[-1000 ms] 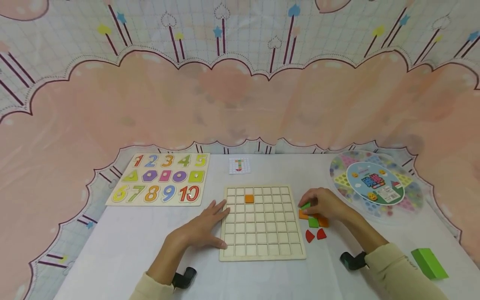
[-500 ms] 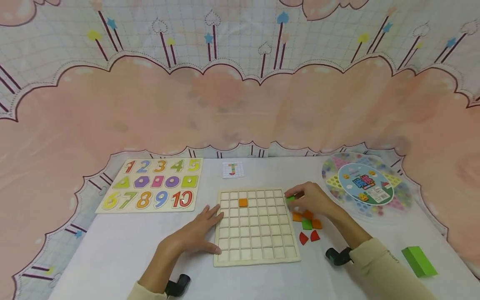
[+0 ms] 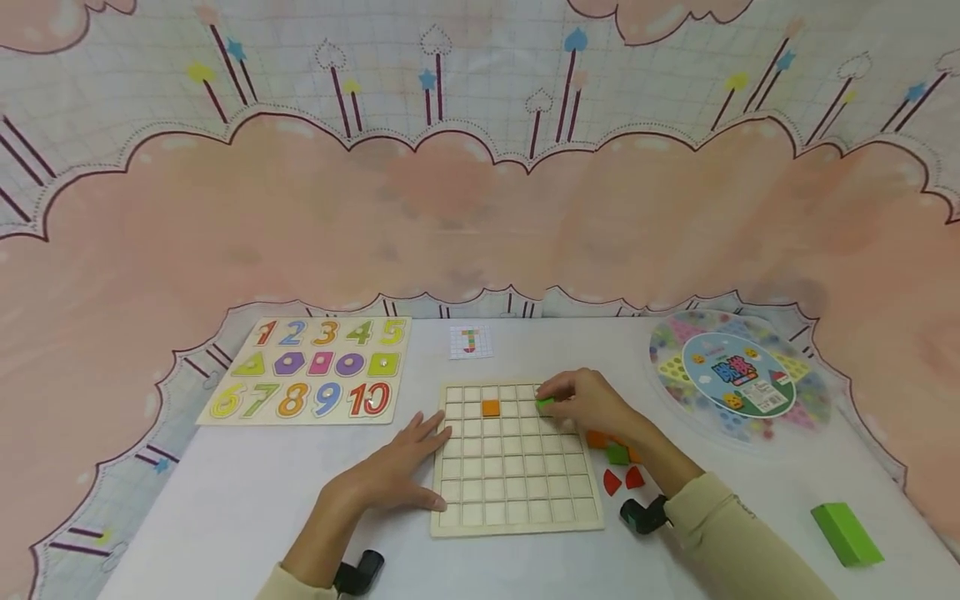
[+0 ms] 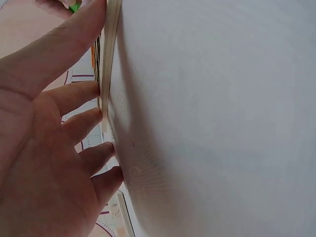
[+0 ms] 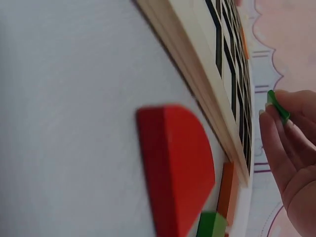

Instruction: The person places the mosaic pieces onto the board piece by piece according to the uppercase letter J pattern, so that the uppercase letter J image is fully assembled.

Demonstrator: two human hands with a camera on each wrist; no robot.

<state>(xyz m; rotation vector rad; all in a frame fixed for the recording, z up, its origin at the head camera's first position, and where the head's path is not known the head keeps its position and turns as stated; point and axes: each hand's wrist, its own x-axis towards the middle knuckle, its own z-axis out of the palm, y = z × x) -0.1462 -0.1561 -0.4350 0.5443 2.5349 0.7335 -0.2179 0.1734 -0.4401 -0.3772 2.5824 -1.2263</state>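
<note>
A wooden grid board (image 3: pixel 517 527) lies on the table, with one orange square tile (image 3: pixel 491 408) in its second row. My left hand (image 3: pixel 390 467) rests along the board's left edge, fingers spread and the thumb (image 4: pixel 74 42) touching the rim. Over the board's upper right part, my right hand (image 3: pixel 596 406) pinches a small green tile (image 5: pixel 278 105) between thumb and fingertips, above the cells. Just right of the board lie orange tiles (image 3: pixel 597 440), a green square tile (image 3: pixel 618 454) and two red quarter-round pieces (image 3: pixel 612 482), partly behind the right wrist in the head view.
A number puzzle board (image 3: pixel 303 371) lies at the back left. Behind the grid board is a small card (image 3: pixel 483 342) with a coloured J. A round clear package (image 3: pixel 757 375) sits at the back right, and a green block (image 3: pixel 847 535) at the front right.
My right hand has lifted the green tile from the loose pieces and carried it left over the grid board. The left hand stays at the board's edge.
</note>
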